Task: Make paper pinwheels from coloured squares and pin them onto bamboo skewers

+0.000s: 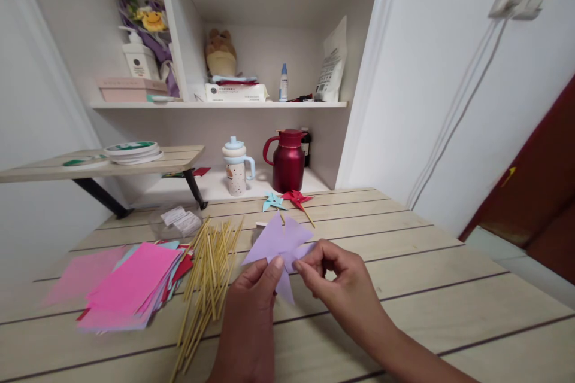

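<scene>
Lilac paper pinwheel [281,245], blades folded to centre, pinched in both hands' closed grip.

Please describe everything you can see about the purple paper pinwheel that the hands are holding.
The purple pinwheel looks like thin lilac paper folded into pointed blades around a centre. No stick shows on it. It is held above the wooden table, facing the camera, one blade pointing down. The left hand pinches its centre from below; the right hand pinches its right side. Bamboo sticks lie to its left.
</scene>
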`<state>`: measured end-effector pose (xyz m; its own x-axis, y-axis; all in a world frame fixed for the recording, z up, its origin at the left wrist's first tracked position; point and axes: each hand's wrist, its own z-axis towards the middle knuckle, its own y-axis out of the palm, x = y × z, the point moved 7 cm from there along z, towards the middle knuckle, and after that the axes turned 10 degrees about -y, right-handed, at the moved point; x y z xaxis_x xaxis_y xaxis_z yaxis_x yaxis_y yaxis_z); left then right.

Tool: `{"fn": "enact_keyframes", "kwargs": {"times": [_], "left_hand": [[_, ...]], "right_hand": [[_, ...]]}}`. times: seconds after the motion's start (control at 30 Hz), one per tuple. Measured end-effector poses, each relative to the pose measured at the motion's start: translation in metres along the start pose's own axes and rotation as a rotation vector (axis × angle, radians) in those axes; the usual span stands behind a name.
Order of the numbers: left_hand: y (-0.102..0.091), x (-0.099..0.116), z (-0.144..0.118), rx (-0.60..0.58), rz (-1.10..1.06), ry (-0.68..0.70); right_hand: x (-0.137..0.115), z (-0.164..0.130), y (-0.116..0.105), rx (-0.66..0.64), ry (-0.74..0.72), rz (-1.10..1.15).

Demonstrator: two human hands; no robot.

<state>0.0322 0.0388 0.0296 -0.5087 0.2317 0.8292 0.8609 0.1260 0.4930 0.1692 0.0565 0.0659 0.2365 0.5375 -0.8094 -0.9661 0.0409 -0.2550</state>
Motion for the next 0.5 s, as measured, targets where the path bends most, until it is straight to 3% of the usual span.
{"fn": "enact_keyframes", "kwargs": {"times": [0.5], "left_hand": [[-0.0086, 0.0007, 0.0028, 0.071, 0.051, 0.033]], "right_hand": [[-0.0026, 0.0006, -0.0003, -0.035, -0.001, 0.0]]}}
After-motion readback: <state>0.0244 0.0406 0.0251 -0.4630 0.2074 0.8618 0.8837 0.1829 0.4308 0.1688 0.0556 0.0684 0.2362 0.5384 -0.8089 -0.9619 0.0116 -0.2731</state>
